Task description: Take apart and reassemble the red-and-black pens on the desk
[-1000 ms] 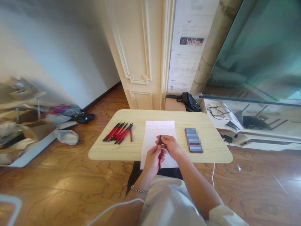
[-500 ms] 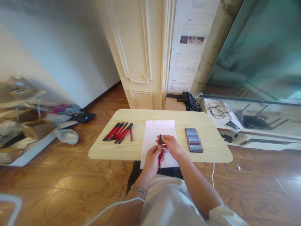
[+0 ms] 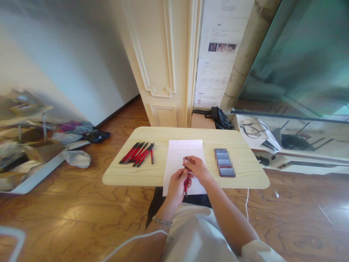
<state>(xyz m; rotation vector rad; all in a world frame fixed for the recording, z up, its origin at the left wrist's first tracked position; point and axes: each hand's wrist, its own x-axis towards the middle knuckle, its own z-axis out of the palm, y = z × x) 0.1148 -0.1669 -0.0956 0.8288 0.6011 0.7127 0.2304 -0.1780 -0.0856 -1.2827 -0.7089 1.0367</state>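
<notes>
Pen (image 3: 186,186) is kinda half-covered by the left hand (image 3: 177,182) and right hand (image 3: 198,169), phone screen (image 3: 224,162) is pixelated, TV (image 3: 302,69) gets cut off.

No legible text, numbers or brands anywhere. Wall sheets (image 3: 211,78) carry printed lines, a few blue or red near the bottom; too small to read. Paper (image 3: 181,151) on the table (image 3: 120,178) has faint marks along its top, unreadable. Phone (image 3: 225,163) screen pixelated, nothing readable.
</notes>
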